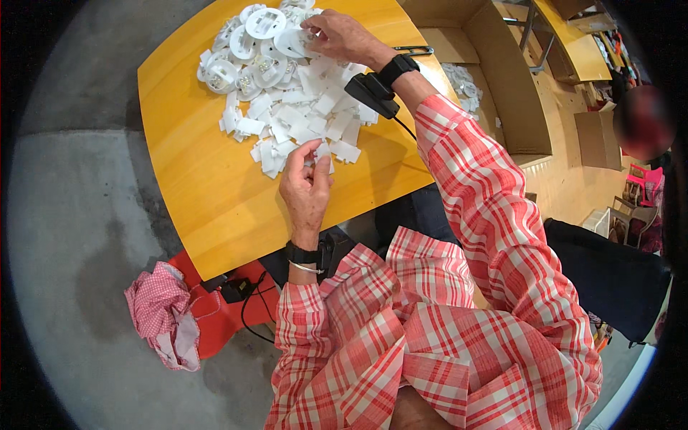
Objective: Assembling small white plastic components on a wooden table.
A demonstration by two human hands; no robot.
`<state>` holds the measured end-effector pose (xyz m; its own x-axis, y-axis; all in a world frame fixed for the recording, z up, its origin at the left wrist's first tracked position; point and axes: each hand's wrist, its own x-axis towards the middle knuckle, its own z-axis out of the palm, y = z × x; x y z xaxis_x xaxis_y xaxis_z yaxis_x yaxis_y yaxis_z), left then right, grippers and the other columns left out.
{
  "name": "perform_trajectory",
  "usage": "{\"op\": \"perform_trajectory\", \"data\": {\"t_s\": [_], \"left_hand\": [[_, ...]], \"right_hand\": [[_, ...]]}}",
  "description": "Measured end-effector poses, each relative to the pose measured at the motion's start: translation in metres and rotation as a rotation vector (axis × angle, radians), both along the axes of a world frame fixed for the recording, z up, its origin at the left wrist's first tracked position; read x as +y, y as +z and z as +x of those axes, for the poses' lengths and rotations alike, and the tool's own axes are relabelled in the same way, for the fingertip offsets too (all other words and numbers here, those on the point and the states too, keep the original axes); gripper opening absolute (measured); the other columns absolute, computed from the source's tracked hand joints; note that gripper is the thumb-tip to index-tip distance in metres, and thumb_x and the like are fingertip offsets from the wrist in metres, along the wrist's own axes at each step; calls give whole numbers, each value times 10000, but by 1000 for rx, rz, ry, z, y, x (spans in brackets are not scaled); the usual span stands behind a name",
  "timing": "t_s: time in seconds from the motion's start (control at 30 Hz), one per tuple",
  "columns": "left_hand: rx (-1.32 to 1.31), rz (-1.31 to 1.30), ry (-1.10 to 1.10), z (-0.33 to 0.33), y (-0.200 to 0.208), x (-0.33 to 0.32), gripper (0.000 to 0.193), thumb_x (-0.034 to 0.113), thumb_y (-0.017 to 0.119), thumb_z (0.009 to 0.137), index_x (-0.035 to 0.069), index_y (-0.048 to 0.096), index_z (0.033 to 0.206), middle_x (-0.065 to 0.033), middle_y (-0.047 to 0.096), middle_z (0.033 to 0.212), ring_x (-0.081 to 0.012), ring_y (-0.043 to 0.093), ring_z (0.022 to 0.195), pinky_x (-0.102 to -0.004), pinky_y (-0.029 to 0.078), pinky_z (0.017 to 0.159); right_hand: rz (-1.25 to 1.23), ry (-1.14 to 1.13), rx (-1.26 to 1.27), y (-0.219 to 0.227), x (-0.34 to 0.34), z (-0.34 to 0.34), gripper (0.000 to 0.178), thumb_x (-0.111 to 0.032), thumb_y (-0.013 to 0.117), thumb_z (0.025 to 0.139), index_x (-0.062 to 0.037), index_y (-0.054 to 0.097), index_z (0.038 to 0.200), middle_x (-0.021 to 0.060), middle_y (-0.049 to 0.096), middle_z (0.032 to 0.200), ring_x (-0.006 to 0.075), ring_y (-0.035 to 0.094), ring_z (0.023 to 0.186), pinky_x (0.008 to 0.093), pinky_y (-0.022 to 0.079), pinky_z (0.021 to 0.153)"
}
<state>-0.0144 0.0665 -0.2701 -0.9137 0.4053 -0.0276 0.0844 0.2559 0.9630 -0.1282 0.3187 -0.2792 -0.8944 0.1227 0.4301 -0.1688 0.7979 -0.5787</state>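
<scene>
My left hand is at the near edge of a loose pile of flat white plastic pieces. Its thumb and fingers pinch one small white piece. Farther up the table, my right hand reaches over a heap of round white plastic parts, some with small metal bits inside. The curled fingers of that hand grip the edge of one round white part; the fingertips are partly hidden. Both heaps touch each other on the yellow table.
A black-handled tool lies by the table's right edge. Beyond it stands an open cardboard box with white pieces in it. A red stool and a pink checked cloth are at the lower left. Black cables run from both wrist devices.
</scene>
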Motion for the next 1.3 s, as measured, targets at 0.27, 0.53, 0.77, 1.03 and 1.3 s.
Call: {"op": "perform_trajectory", "data": {"t_s": [0.27, 0.53, 0.77, 1.03, 1.3], "left_hand": [[-6, -28, 10, -1, -3, 0, 221, 58, 617, 838, 14, 598, 1054, -54, 570, 893, -73, 549, 556, -206, 458, 493], [51, 69, 45, 3, -3, -3, 199, 72, 594, 865, 2, 590, 1051, -48, 560, 942, -70, 555, 571, -208, 467, 461], [-30, 137, -6, 3, 0, -11, 373, 319, 479, 949, -15, 546, 1103, -64, 607, 888, -96, 585, 589, -193, 428, 501], [-112, 270, -105, 1, -5, -16, 625, 526, 365, 944, -4, 389, 1275, -102, 612, 1003, -147, 615, 796, -252, 474, 668], [-43, 325, -118, 5, -11, -20, 472, 385, 438, 965, 7, 417, 1247, -69, 599, 1006, -127, 586, 827, -256, 464, 680]], "right_hand": [[54, -94, -31, -4, -15, 5, 413, -270, 585, 825, -76, 539, 1187, 159, 591, 975, 316, 591, 848, 391, 472, 795], [-596, 78, -112, 29, -22, 53, 454, -280, 607, 846, -25, 520, 1212, 130, 619, 1020, 230, 598, 935, 315, 472, 829], [-1635, 543, -333, 35, -86, 140, 398, -277, 541, 926, -27, 496, 1232, 15, 582, 1097, 101, 542, 930, 241, 443, 774], [-1734, 591, -443, 1, -101, 157, 359, -282, 503, 946, -20, 525, 1189, 10, 589, 985, 88, 520, 833, 227, 427, 721], [-1695, 587, -500, -3, -103, 164, 313, -269, 506, 946, -20, 542, 1132, -9, 564, 881, 70, 491, 751, 218, 414, 699]]}}
